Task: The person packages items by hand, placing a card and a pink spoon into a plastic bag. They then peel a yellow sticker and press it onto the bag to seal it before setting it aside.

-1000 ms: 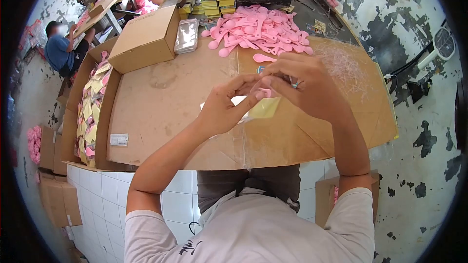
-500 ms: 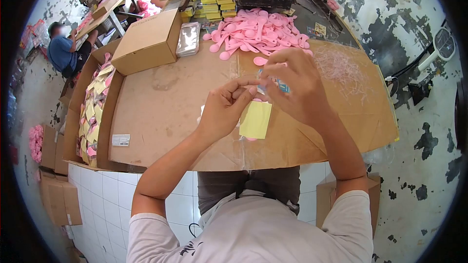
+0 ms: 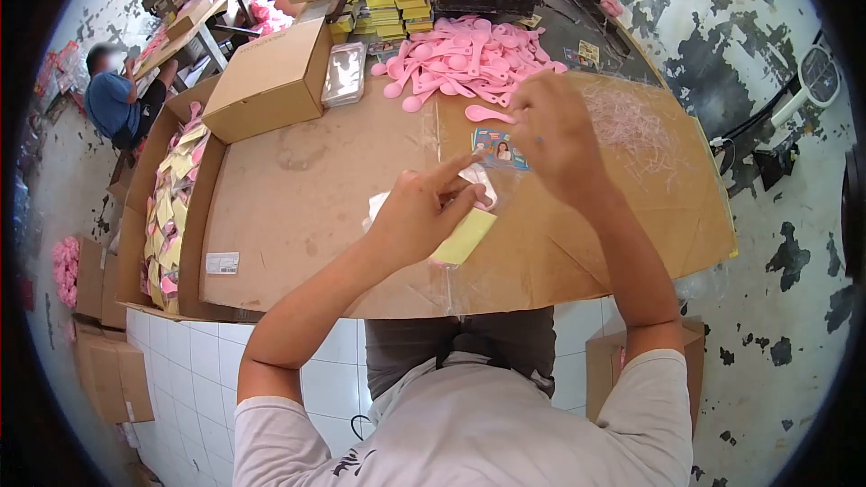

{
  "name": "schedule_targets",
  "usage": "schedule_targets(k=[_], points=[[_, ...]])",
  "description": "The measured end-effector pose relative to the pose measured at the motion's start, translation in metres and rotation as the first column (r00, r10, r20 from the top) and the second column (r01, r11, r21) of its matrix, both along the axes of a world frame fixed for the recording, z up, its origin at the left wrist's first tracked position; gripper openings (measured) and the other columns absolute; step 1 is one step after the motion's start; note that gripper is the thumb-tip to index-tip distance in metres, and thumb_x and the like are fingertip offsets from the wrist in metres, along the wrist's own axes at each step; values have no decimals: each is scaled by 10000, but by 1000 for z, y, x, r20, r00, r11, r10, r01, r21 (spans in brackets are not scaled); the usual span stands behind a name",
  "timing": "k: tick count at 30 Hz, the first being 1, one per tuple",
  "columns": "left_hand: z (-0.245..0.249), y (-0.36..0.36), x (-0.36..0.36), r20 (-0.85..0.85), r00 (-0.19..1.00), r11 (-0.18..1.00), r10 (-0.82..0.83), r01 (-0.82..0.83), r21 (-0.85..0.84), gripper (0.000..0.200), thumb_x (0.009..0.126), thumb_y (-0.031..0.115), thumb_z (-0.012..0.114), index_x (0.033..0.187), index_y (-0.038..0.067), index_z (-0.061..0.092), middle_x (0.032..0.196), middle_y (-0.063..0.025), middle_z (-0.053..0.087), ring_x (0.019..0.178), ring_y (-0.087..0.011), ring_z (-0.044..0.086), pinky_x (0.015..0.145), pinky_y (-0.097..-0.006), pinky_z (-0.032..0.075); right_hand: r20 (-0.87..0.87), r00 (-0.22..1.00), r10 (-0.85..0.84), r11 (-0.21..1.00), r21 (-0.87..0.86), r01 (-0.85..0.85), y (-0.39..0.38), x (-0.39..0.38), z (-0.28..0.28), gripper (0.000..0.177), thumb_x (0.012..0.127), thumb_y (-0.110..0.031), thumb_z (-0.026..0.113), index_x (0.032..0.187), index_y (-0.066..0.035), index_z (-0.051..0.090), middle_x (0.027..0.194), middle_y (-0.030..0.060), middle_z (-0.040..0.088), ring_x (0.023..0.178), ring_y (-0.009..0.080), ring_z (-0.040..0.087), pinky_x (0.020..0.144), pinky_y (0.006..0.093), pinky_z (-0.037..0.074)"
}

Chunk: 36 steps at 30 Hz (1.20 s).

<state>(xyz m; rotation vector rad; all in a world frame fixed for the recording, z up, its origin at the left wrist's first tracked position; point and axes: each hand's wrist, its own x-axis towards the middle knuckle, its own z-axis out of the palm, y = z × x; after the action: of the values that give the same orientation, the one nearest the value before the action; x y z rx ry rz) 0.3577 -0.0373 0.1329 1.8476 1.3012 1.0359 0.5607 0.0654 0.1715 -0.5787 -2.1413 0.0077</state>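
Observation:
My left hand (image 3: 415,216) is closed on a small packet with a yellow card (image 3: 465,237). A bit of pink shows at the packet's lower end, and its index finger points forward. Beyond the fingertips lie a white item (image 3: 482,182), partly covered, and blue printed cards (image 3: 502,150). My right hand (image 3: 561,140) is raised to the right of these cards, fingers curled and blurred; whatever they hold is hidden. A single pink spoon (image 3: 487,114) rests just left of its fingers.
A heap of pink spoons (image 3: 478,59) lies at the back. Thin clear strips (image 3: 631,122) are piled at right. A carton (image 3: 167,216) of packets stands left, beside a closed box (image 3: 271,77) and clear bags (image 3: 345,72). A seated person (image 3: 117,95) is at far left.
My right hand has moved up and right, away from my left hand, its fingers curling. The yellow-card packet has tilted and shifted slightly down in my left hand. The blue cards are now uncovered.

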Motion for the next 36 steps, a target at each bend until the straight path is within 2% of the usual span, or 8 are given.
schedule_targets(k=[3, 9, 24, 31, 33, 34, 35, 36], points=[[-10, 8, -8, 201, 979, 995, 11, 10, -102, 426, 1007, 54, 622, 1415, -38, 541, 956, -110, 774, 864, -85, 694, 737, -258, 553, -122, 972, 199, 730, -643, -230, 10, 37, 14, 134, 875, -44, 646, 1008, -58, 646, 934, 91, 608, 865, 260, 588, 772, 371, 458], [-26, 17, 1, 337, 941, 999, -37, 47, -24, 476, 976, 124, 670, 1422, 9, 549, 883, -116, 786, 707, -98, 701, 661, -270, 540, 56, 998, 32, 996, 79, -36, -25, 2, -4, 140, 834, -93, 760, 940, -38, 686, 959, 92, 628, 919, 265, 618, 789, 381, 483], [-9, 5, 2, 36, 999, 999, -15, 14, 44, 450, 984, 61, 651, 1414, -17, 546, 939, -147, 785, 830, -121, 728, 738, -281, 549, 76, 991, 110, 985, -141, -98, -25, -7, -12, 136, 853, -74, 717, 958, -32, 642, 986, 111, 631, 978, 246, 609, 865, 372, 478], [-15, 18, -21, 301, 954, 989, -11, 55, -136, 364, 1026, 62, 597, 1384, 0, 584, 993, -112, 773, 912, -114, 712, 800, -254, 543, -533, 815, 226, 349, -737, -579, 70, 117, -20, 123, 970, -166, 635, 1040, -65, 641, 935, -16, 598, 852, 105, 584, 762, 258, 466], [-13, 23, -27, 358, 934, 989, 4, 48, -137, 344, 1032, 65, 590, 1369, -2, 593, 1004, -112, 769, 932, -116, 710, 832, -251, 542, -497, 864, 82, 383, -784, -488, 123, 178, -34, 198, 954, -113, 615, 1132, -29, 638, 948, 49, 637, 891, 182, 636, 806, 335, 506], [-16, 26, -30, 375, 927, 989, 16, 40, -141, 338, 1034, 69, 591, 1363, -3, 596, 1012, -116, 768, 940, -118, 711, 847, -252, 542, -12, 989, -149, 773, -625, 109, 148, 215, -68, 251, 944, -85, 607, 1185, -17, 626, 981, 99, 658, 924, 242, 653, 840, 381, 512], [-18, 28, -31, 391, 920, 989, 28, 31, -144, 332, 1035, 72, 593, 1357, -5, 599, 1020, -120, 767, 948, -120, 712, 862, -252, 543, 307, 780, -545, 803, -78, 591, 167, 244, -97, 310, 933, -57, 598, 1238, -5, 615, 1014, 148, 679, 957, 301, 669, 875, 428, 517], [-23, 29, -33, 391, 920, 991, 41, 12, -132, 327, 1039, 85, 592, 1352, -8, 600, 1038, -124, 764, 955, -125, 715, 861, -258, 552, 285, 744, -604, 765, -53, 642, 170, 258, -105, 329, 927, -45, 594, 1253, -3, 616, 1038, 173, 681, 979, 330, 666, 894, 444, 512]])
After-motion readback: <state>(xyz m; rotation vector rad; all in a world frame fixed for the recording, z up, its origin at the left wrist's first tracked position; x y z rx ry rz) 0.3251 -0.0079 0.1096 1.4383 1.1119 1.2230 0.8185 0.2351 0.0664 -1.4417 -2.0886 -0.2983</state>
